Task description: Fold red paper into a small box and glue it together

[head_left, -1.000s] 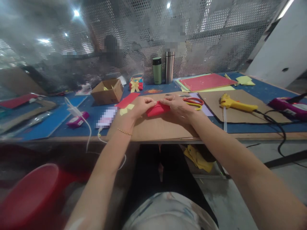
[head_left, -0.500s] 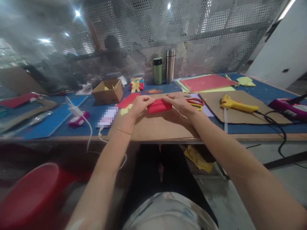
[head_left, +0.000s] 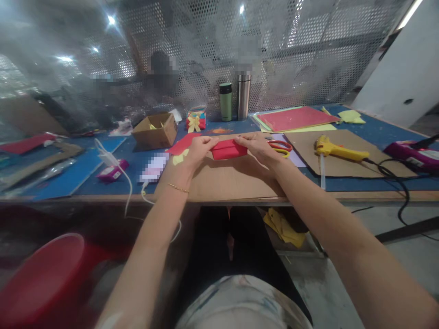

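A small folded piece of red felt-like material [head_left: 229, 150] is held between both hands above a brown cardboard sheet [head_left: 236, 180]. My left hand [head_left: 200, 150] pinches its left end between thumb and fingers. At the opposite end, my right hand [head_left: 255, 147] grips the upper right corner, thumb on top. A fold line runs across the upper part of the red piece. Just right of my right hand lie scissors [head_left: 283, 146] with red and yellow handles, partly hidden. A flat red sheet [head_left: 183, 143] and a pale yellow scrap [head_left: 180, 157] lie beside my left hand.
A yellow glue gun [head_left: 343, 150] rests on cardboard at the right, its black cable trailing off the edge. Behind stand a green tumbler [head_left: 225, 103], a steel flask [head_left: 243, 98], a cardboard box [head_left: 156, 131] and a bow-tied red bundle [head_left: 196, 121]. A white cable [head_left: 128, 183] hangs at left.
The red piece has shifted very slightly, and its fold line shows a little more clearly. Both hands keep their grip in nearly the same place.
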Demonstrator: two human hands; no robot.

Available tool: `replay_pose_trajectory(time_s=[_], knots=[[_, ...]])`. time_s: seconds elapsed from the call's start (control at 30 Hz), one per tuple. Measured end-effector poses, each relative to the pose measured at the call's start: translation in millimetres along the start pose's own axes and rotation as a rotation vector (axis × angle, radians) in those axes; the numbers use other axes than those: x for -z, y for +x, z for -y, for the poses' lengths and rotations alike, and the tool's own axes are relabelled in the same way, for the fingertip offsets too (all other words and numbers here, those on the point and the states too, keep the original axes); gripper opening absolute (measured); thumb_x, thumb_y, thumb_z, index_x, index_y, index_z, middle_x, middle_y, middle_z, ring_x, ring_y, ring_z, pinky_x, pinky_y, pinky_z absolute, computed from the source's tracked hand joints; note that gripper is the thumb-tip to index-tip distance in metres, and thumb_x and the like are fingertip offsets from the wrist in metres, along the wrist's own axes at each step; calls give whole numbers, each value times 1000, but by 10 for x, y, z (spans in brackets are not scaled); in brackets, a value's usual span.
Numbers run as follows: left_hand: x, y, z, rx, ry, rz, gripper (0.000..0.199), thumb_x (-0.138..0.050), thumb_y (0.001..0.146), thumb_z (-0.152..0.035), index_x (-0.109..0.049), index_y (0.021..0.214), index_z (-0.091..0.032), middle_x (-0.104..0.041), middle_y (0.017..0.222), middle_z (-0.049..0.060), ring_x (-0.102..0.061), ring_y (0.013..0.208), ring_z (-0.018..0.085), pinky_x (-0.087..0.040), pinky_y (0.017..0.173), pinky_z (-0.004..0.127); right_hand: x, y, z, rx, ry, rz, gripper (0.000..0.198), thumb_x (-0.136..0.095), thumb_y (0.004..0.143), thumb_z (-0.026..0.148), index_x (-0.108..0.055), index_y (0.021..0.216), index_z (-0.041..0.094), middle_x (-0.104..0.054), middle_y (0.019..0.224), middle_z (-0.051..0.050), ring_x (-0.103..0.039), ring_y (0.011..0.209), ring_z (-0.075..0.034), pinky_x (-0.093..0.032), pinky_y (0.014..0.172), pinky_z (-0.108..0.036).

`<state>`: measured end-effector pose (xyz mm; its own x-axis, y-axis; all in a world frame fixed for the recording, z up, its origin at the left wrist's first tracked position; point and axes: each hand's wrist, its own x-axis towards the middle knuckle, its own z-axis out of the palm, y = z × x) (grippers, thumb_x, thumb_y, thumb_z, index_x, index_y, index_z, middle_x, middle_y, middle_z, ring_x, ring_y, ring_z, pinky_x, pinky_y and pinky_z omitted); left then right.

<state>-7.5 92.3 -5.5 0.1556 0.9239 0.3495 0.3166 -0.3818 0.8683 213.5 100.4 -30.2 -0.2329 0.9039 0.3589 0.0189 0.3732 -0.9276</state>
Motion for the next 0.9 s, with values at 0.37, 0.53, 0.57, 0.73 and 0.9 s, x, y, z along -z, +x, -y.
replay_pose_trajectory(time_s=[0.37,0.53,0.57,0.73,0.9], knots=[[14,69,96,-90,58,-82,35,-71,87,-26,-52,58,-20,-48,61,-4,-41,62,12,-35,67,30,15,36,-13,-5,-20,-5,46,-80,72,64,-77,76,18,-71,73,-6,-56,70,-18,-44,64,-31],[-6,13,49,-76,-1,5,31,-69,88,-40,-61,67,-19,-53,66,-3,-45,66,13,-37,68,30,5,-2,50,8,-58,21,47,-76,75,64,-70,73,18,-62,68,-3,-53,69,-17,-41,65,-31],[-13,-6,36,-72,1,35,32,-70,88,-44,-62,68,-19,-55,67,-2,-46,67,13,-37,68,30,-4,-16,66,10,-65,39,47,-75,75,64,-67,70,18,-59,66,-2,-50,67,-16,-40,64,-30],[-62,-97,-17,-36,53,147,35,-77,82,-49,-66,69,-19,-57,70,0,-47,66,13,-34,63,30,-53,-80,129,14,-97,96,46,-71,78,61,-59,65,19,-52,63,1,-42,62,-12,-32,59,-29],[-95,-115,-43,-12,34,122,31,-76,79,-39,-60,62,-19,-49,63,-2,-40,60,11,-29,59,29,-88,-93,149,-5,-92,103,41,-68,77,58,-61,67,19,-51,65,1,-41,62,-12,-29,57,-29]])
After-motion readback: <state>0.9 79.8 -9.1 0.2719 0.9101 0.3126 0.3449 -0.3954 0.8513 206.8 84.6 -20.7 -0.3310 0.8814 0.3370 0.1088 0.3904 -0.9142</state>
